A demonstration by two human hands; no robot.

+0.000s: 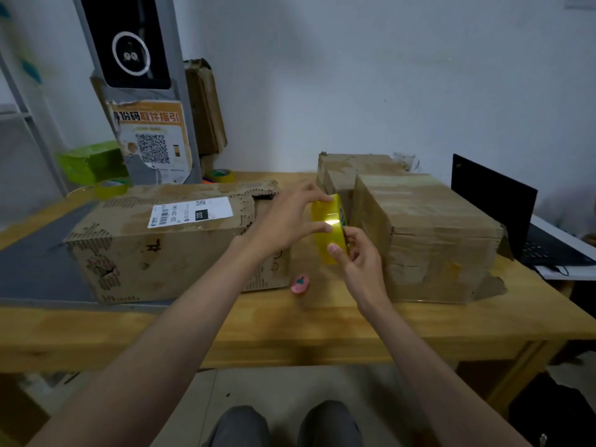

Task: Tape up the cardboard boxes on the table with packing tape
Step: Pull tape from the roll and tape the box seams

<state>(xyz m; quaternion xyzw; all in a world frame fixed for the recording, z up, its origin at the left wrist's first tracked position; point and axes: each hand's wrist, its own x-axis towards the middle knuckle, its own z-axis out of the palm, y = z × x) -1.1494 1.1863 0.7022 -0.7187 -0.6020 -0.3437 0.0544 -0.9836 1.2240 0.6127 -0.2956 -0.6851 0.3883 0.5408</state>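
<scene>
Head view: a wooden table (322, 330) with three cardboard boxes, both hands raised over it between them.
Long box (167, 240): lies at the left of the table, a white shipping label (190, 212) on top; its skin is torn and scuffed, so it looks soft and likely to dent. I would press tape onto the flat top, not the ragged edges.
Spare tape (222, 175): another roll sits at the back beside a grey stand (142, 91), untouched.
Left hand (290, 217): fingers curled over the top and near face of the tape roll, steadying it.
Tape roll (329, 229): yellow, glossy, held on edge in the air just beside the right-hand box. Likely light and stiff, slick on its face; best held by the rim or through the core while a nail hunts for the loose end.
Pink object (300, 283): small, lying on the table below the roll; possibly a cutter, I cannot tell.
Right hand (358, 256): pinches the lower edge of the roll, thumb on its face.
Big box (429, 233): right of the hands, wrinkled with old tape; a smaller box (348, 169) stands behind it.
Laptop (503, 204): open at the far right.
</scene>
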